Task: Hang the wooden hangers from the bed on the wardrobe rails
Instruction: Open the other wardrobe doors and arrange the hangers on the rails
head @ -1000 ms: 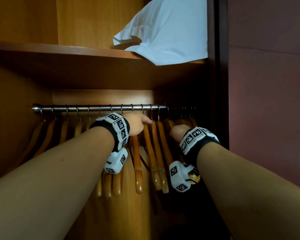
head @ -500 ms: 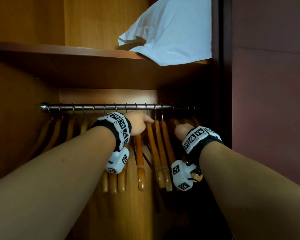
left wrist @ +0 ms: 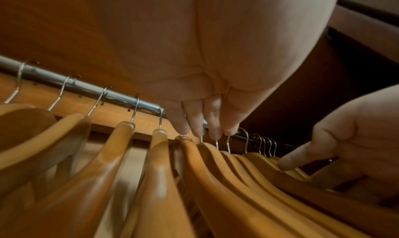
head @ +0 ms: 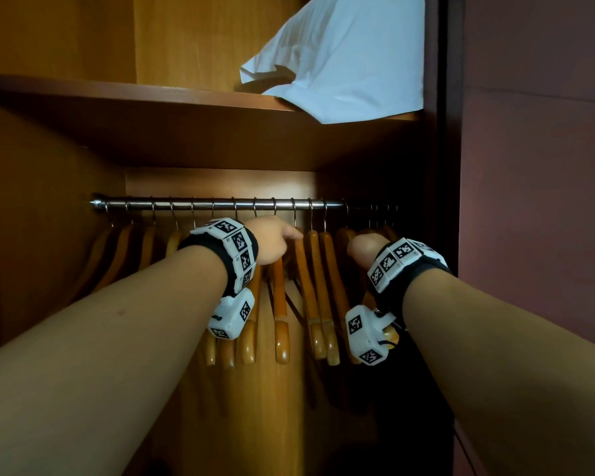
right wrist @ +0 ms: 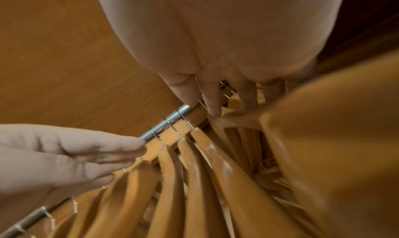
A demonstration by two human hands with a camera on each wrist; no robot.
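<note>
A steel wardrobe rail (head: 172,203) carries a long row of wooden hangers (head: 315,286) by their wire hooks. My left hand (head: 272,242) reaches up under the rail near its middle. Its straight fingertips (left wrist: 205,130) touch the hooks of two or three hangers. My right hand (head: 364,249) is further right, at a tight bunch of hangers (left wrist: 259,158) near the dark end of the rail. Its extended fingers (right wrist: 211,103) poke down among the hooks and hanger necks. One finger (left wrist: 287,164) presses on a hanger top. Neither hand is wrapped round anything.
A wooden shelf (head: 134,91) runs above the rail with a white pillow (head: 344,56) on its right part. The wardrobe's dark side panel (head: 447,166) stands just right of my right wrist. Hangers on the left (head: 145,249) hang spaced apart.
My left hand has crept a little to the left along the rail, and the hangers it touches went with it. My right hand has hardly moved.
</note>
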